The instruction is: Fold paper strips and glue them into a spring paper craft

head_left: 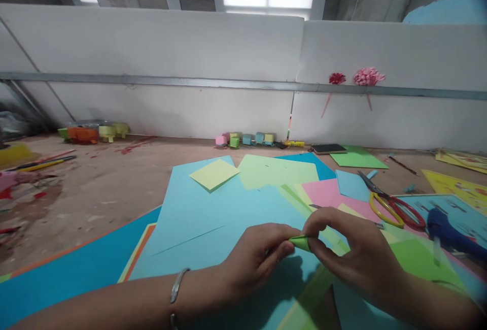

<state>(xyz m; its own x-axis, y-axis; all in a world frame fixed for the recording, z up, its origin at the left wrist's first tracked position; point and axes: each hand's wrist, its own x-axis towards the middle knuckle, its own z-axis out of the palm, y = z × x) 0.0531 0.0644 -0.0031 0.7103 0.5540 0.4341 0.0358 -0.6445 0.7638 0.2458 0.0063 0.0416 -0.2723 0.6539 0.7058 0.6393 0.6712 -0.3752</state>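
A small folded piece of green paper (300,242) is pinched between my two hands, low and right of the middle. My left hand (262,249) grips its left end between thumb and fingers, with a silver bracelet (178,285) on that wrist. On the other end, the thumb and forefinger of my right hand (353,249) are closed; part of the paper is hidden behind them. Beneath both hands lie light blue sheets (198,208) and pale green strips. A light yellow-green square of paper (215,174) lies farther off on the blue sheet.
Scissors (395,208) with red and yellow handles rest at the right, beside a dark blue glue gun (452,233). Small folded paper blocks (247,139) line the wall base. A dark flat case (329,149) lies at the back. Two paper flowers (368,76) hang on the rail.
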